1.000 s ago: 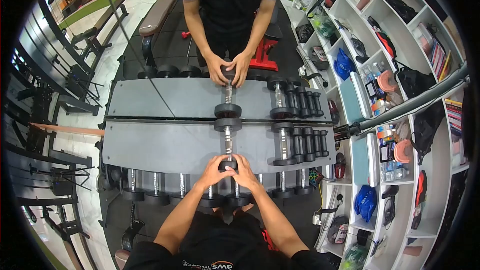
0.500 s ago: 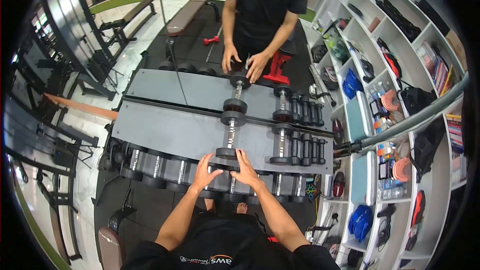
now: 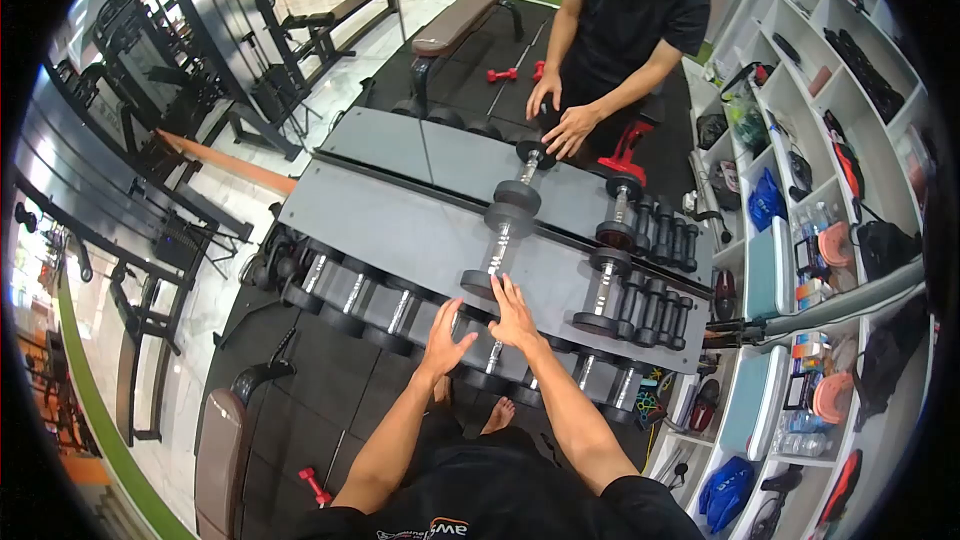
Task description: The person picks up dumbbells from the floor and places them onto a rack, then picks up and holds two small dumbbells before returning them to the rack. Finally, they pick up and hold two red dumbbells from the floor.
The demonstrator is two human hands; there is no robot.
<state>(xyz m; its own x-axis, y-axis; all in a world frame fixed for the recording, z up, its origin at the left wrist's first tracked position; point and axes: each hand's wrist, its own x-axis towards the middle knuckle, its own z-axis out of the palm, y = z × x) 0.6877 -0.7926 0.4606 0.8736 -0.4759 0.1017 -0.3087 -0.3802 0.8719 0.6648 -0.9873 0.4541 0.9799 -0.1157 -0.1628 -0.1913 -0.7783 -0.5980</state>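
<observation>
A large black dumbbell with a silver handle lies on the grey top shelf, one end towards me. My right hand is at its near end, fingers spread and fingertips at or very close to the black head; contact is unclear. My left hand is open just in front of the shelf edge, a little left of that end, holding nothing. Beyond the shelf, a mirror shows the dumbbell and me reflected.
Smaller dumbbells stand to the right on the shelf. A lower row of dumbbells runs beneath. White cubbies hold bags and bottles at right. A brown bench and a red dumbbell are at lower left.
The view has turned, so the rack appears farther right and tilted. My left hand has come away slightly from the dumbbell's near end. Both hands remain open.
</observation>
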